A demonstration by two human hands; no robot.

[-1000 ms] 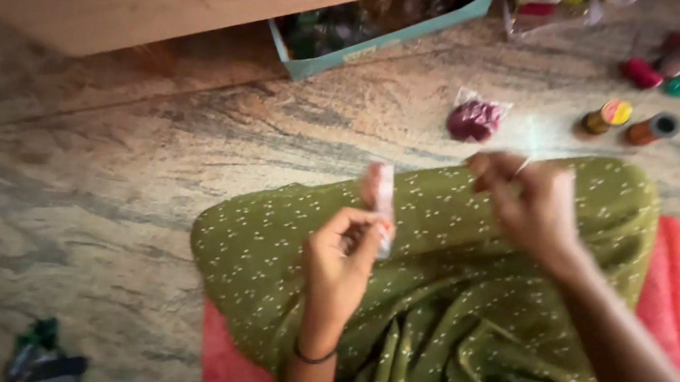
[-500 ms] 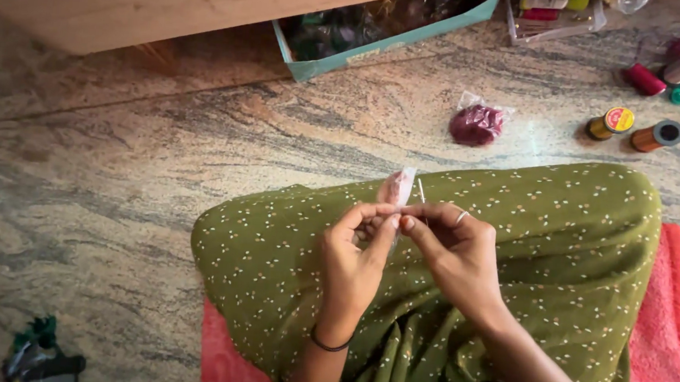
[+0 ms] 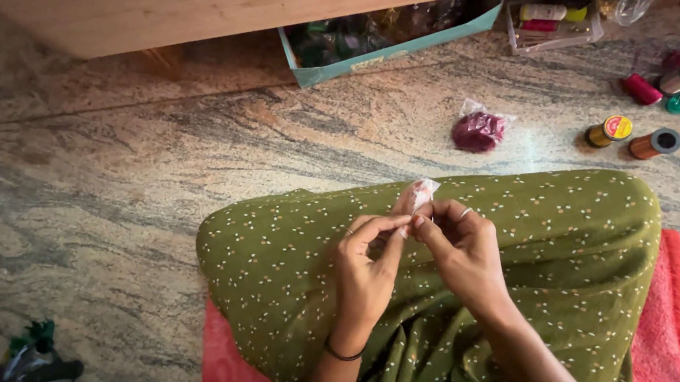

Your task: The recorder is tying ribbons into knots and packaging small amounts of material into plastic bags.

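Observation:
My left hand [image 3: 368, 261] and my right hand [image 3: 463, 251] meet above my lap, which is covered in green dotted fabric [image 3: 559, 254]. Between the fingertips of both hands sits a small clear plastic packet [image 3: 420, 195] with something pale pink inside, its top sticking up above the fingers. My left wrist wears a thin dark band, and there is a ring on my right hand.
I sit on a pink mat [image 3: 669, 334] on a mottled stone floor. Ahead lie a small bag of dark red items [image 3: 480, 131], two thread spools [image 3: 609, 130] [image 3: 654, 143], more spools at top right, a teal box [image 3: 390, 47] and a wooden furniture edge [image 3: 169, 3]. Green scraps [image 3: 37, 353] lie at bottom left.
My right hand came in from the right and joined my left hand on the packet. Both hands now hold it close together over my lap.

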